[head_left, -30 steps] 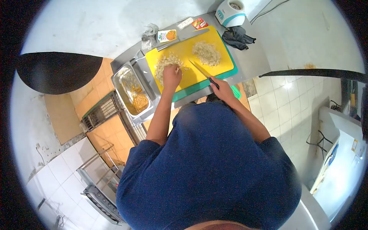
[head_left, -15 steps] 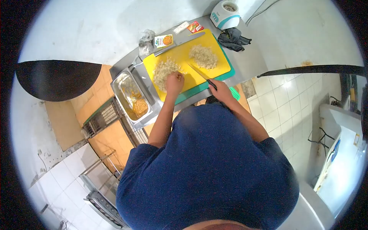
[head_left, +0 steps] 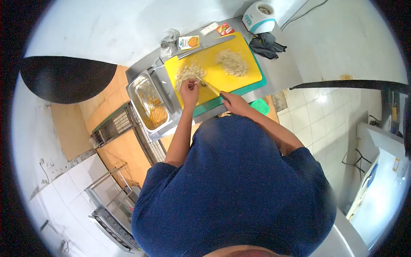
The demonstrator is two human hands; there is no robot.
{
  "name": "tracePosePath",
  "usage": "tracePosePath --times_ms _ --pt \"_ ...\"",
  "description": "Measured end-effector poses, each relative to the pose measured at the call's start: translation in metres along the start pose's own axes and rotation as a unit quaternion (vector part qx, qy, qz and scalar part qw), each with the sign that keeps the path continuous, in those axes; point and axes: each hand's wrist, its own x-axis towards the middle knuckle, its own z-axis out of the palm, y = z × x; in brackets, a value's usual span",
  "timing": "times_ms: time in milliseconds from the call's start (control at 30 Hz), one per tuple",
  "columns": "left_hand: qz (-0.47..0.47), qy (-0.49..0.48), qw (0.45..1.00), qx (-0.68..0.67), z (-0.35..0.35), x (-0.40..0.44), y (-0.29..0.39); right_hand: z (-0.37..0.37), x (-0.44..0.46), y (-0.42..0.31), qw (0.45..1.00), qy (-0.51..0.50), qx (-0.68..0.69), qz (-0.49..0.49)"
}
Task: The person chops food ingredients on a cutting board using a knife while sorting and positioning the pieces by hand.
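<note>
My right hand [head_left: 233,103] is closed round the black handle of a knife [head_left: 210,87], whose blade points up and left to the fingers of my other hand. My left hand [head_left: 189,91] has its fingers curled in a pinch at the near edge of a pale chopped pile [head_left: 191,70]; what they hold is too small to name. Both piles lie on a yellow cutting board [head_left: 212,64], the second chopped pile [head_left: 232,63] on its right half. Under the yellow board a green board [head_left: 257,85] shows.
A metal tray [head_left: 133,96] with orange-brown food stands left of the boards. Behind them are a long blade [head_left: 214,42], a food packet [head_left: 189,42], a red packet [head_left: 224,29] and a plastic bag [head_left: 170,40]. A white appliance [head_left: 259,19] and black bag [head_left: 266,45] sit back right.
My right hand has moved left with the knife, so the blade tip now reaches my left hand. My left hand has turned slightly, its fingers still curled. The view has shifted a little.
</note>
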Motion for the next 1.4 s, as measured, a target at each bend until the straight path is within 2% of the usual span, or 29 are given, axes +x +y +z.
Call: tracePosePath --times_ms 100,200,233,333,500,567,667,767,967,1100,1300,1400 --pt "-0.041 0.008 0.994 -0.097 0.005 -0.007 -0.006 -0.008 -0.002 0.001 1.000 0.026 0.008 0.017" --pt "-0.047 -0.042 0.995 -0.073 0.019 -0.011 0.004 -0.017 -0.006 0.006 0.998 0.061 0.002 0.033" --pt "-0.001 -0.010 0.997 -0.082 0.028 -0.015 0.011 -0.018 -0.006 0.010 0.996 0.079 0.001 0.036" --pt "-0.015 -0.055 0.995 -0.078 0.048 -0.005 0.024 -0.023 -0.010 0.015 0.991 0.112 -0.001 0.068" --pt "0.007 -0.070 0.997 -0.029 0.084 0.008 0.032 -0.032 -0.025 0.016 0.985 0.157 -0.009 0.070" --pt "0.030 -0.053 0.998 -0.026 0.094 0.008 0.030 -0.028 -0.030 0.024 0.985 0.142 -0.029 0.088" --pt "-0.031 -0.059 0.992 -0.108 0.100 0.010 0.014 -0.030 -0.039 0.029 0.986 0.125 -0.037 0.108" --pt "-0.026 -0.067 0.995 -0.072 0.092 0.012 0.020 -0.028 -0.043 0.035 0.986 0.121 -0.038 0.111" --pt "0.044 -0.081 0.996 0.010 0.088 0.013 0.010 -0.036 -0.037 0.028 0.989 0.120 -0.049 0.073" --pt "0.038 -0.067 0.997 -0.023 0.086 0.010 0.013 -0.042 -0.033 0.017 0.991 0.076 -0.054 0.093" --pt "0.045 -0.069 0.996 -0.024 0.082 0.007 0.018 -0.039 -0.029 0.011 0.990 0.122 -0.057 0.036" --pt "0.038 -0.057 0.997 -0.028 0.083 0.005 0.020 -0.041 -0.022 0.005 0.990 0.112 -0.028 0.075"
